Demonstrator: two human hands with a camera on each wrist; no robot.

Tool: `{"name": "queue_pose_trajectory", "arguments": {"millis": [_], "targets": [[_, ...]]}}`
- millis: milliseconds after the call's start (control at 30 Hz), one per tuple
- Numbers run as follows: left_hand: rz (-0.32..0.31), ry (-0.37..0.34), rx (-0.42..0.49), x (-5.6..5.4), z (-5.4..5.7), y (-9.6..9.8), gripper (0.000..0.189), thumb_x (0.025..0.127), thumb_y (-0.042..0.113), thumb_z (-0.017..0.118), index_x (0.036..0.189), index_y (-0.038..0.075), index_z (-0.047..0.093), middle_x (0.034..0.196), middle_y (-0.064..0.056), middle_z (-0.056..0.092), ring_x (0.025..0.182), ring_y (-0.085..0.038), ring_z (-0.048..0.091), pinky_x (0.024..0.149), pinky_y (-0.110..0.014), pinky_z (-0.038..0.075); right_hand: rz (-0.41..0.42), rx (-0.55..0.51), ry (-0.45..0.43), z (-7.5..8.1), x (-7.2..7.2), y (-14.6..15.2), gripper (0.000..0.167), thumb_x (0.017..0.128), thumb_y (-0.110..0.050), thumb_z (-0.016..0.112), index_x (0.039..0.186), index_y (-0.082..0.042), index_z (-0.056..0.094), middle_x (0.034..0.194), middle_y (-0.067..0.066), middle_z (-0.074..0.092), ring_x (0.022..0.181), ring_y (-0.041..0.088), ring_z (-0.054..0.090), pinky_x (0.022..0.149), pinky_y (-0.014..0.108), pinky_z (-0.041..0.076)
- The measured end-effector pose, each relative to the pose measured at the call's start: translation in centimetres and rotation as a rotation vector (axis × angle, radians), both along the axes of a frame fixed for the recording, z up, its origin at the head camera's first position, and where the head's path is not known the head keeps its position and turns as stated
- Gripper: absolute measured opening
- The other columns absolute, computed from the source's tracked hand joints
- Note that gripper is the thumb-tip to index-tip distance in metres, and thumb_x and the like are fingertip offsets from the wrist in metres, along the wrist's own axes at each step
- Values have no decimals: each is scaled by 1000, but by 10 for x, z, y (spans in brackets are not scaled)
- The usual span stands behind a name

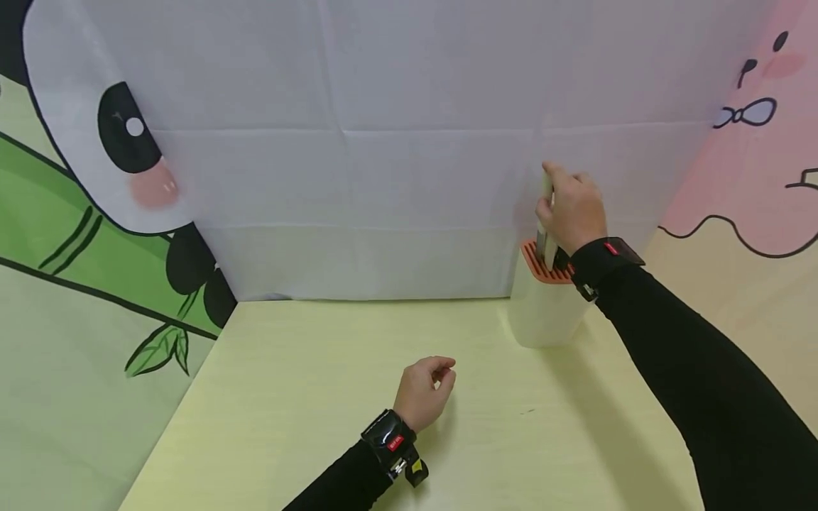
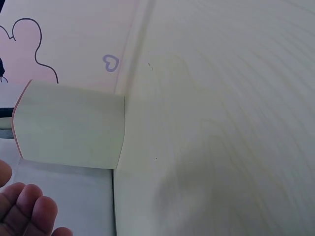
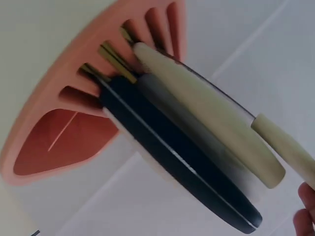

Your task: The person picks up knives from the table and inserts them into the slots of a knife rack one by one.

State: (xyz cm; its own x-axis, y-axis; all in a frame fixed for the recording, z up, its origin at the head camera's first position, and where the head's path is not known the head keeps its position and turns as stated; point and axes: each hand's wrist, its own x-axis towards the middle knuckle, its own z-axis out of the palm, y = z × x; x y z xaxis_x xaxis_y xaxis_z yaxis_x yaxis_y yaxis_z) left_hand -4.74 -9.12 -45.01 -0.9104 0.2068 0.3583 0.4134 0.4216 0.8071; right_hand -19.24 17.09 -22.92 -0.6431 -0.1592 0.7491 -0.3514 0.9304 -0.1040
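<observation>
My right hand (image 1: 575,209) pinches the cream handle of a knife (image 3: 283,145) above the knife block (image 1: 547,312). The thin blade runs down to a slot in the block's orange slotted top (image 3: 59,59); its tip is hidden. Beside it, other knives stand in the slots: one with a dark navy handle (image 3: 182,157), one with a cream handle (image 3: 211,118) and one with a grey handle (image 3: 197,115). My left hand (image 1: 424,394) hovers over the table, fingers loosely curled, holding nothing; its fingertips (image 2: 44,214) show in the left wrist view.
The pale wood-grain table (image 1: 383,333) meets a white hanging cloth (image 1: 383,177) right behind the knife block. Cartoon-printed cloth (image 1: 735,184) hangs at the right, and a panda and bamboo print (image 1: 128,234) at the left. In the top is also a wider opening (image 3: 69,137).
</observation>
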Motion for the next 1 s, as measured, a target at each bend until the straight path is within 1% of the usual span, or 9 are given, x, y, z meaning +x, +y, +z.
{"name": "queue_pose_trajectory", "arguments": {"millis": [100,200,400,500,567,633,733,1000], "targets": [[2,4,-6,0,-1,0,15,90,9,64,102,9,72,84,6,65,74,-6,57,64,-21,46,-4,27,19,-5,0,3,49,88,-7,61,136,-5,52,87,24,65,100,42,51,87,57,42],[5,0,-11,1,-1,0,14,90,9,64,102,9,72,83,6,65,74,-6,57,64,-21,46,4,47,31,-13,-1,7,48,88,-8,61,135,-4,54,89,24,65,103,42,50,91,58,40],[8,-13,-10,2,-2,-1,15,90,9,64,103,9,72,83,6,64,74,-6,57,64,-21,46,27,106,90,-32,-5,12,46,87,-9,63,132,-1,55,96,23,66,106,43,49,91,59,39],[11,-11,-9,2,-3,-2,15,90,9,64,103,9,72,83,6,64,74,-6,57,63,-21,46,34,124,108,-40,-4,11,47,88,-10,63,134,-2,53,103,22,64,110,42,48,100,56,34],[13,-5,-12,2,-3,-2,16,90,9,64,104,9,71,83,6,65,74,-6,57,63,-21,46,41,138,114,-46,-4,11,48,88,-10,63,135,-2,51,108,22,63,113,41,46,106,55,28],[16,4,-16,2,-3,-3,16,90,10,64,104,9,71,83,6,65,73,-6,58,62,-21,45,45,149,118,-51,-3,10,50,88,-9,63,136,-3,49,113,21,62,117,40,45,109,56,23],[18,16,-21,2,-5,-5,17,90,9,64,104,9,71,82,6,66,73,-6,58,61,-20,45,56,164,131,-58,-3,9,52,86,-8,65,135,-3,48,117,21,60,120,39,44,109,58,21],[21,17,-16,2,-7,-9,16,90,10,64,104,9,71,82,7,65,72,-5,58,61,-20,46,80,161,142,-72,-1,10,54,84,-7,68,134,-3,48,116,20,59,122,38,42,110,58,18]]}}
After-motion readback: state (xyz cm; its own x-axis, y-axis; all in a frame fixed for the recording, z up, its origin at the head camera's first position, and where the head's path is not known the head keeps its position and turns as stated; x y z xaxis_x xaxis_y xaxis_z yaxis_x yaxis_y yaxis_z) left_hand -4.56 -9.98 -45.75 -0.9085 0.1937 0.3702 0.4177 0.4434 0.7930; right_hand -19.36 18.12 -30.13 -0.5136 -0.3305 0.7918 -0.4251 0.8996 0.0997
